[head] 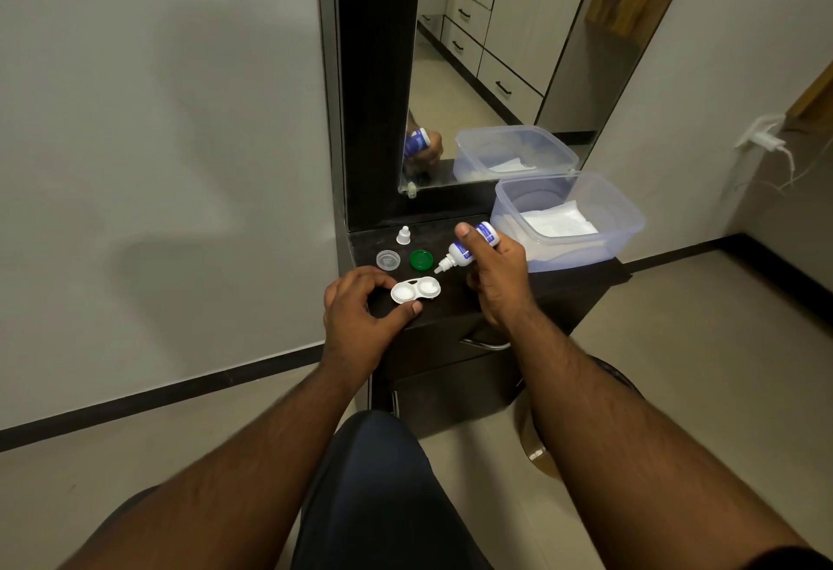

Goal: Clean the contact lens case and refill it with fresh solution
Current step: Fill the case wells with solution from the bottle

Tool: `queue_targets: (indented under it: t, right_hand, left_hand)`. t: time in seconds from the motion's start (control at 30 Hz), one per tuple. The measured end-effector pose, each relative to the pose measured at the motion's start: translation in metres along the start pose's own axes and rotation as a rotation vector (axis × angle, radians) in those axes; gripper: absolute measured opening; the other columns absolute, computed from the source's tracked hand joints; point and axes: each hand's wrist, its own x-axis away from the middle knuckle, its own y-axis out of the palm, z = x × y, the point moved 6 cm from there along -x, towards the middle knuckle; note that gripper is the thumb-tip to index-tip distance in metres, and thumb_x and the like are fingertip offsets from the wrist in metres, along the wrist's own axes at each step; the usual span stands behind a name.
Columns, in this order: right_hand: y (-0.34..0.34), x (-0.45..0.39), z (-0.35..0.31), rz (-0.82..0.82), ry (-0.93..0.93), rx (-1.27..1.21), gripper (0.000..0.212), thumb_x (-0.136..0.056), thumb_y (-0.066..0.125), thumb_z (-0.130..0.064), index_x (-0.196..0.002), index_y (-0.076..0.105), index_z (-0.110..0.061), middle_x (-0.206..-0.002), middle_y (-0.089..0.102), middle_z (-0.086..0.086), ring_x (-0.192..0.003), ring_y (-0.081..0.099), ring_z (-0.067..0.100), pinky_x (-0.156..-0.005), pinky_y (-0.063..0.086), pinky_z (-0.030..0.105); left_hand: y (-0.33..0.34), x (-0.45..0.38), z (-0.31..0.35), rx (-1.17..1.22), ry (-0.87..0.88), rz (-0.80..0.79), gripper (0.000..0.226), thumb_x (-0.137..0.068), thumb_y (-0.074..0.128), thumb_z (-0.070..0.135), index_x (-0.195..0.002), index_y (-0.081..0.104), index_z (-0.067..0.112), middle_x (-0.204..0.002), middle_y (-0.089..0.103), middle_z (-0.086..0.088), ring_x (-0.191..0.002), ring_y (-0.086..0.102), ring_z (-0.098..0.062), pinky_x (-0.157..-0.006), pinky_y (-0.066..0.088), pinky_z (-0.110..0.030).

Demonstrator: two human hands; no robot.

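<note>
The contact lens case (pixel 415 290) lies uncapped on the dark cabinet top (pixel 455 303), both wells facing up. The left hand (pixel 360 312) grips the case's left end between thumb and fingers. The right hand (pixel 496 272), just right of the case, grasps the solution bottle (pixel 469 247) (white with a blue label), tilted so the nozzle points down above the case's right well. Behind the case lie a green cap (pixel 421 259), a clear cap (pixel 388 260) and a small white bottle cap (pixel 403 235). Right of and behind the case stands a clear plastic container (pixel 631 227).
</note>
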Motion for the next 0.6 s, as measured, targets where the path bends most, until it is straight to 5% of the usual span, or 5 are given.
queue_targets:
  t: [0.3,0.6]
  right_hand:
    - [0.0044,0.0015,-0.0063,-0.017,-0.041,0.083,0.023,-0.080,0.072,-0.034,-0.075,0.062,-0.015,-0.069,0.062,0.003,-0.057,0.054,0.006,-0.054,0.044,0.019]
    - [0.0036,0.0022,-0.0011,0.001,-0.038,0.082,0.024,-0.079,0.072,-0.035,-0.078,0.062,-0.013,-0.074,0.064,0.007,-0.060,0.053,0.007,-0.056,0.044,0.021]
  left_hand:
    - [-0.0024,-0.0021,0.0073,0.001,0.019,0.003,0.042,-0.065,0.068,0.055,-0.089,0.067,0.021,-0.101,0.059,0.012,-0.099,0.049,-0.003,-0.091,0.034,-0.026]
    - [-0.0013,0.0012,0.0021,-0.009,-0.001,-0.012,0.040,-0.066,0.069,0.054,-0.091,0.067,0.023,-0.104,0.058,0.014,-0.106,0.050,-0.010,-0.091,0.033,-0.019]
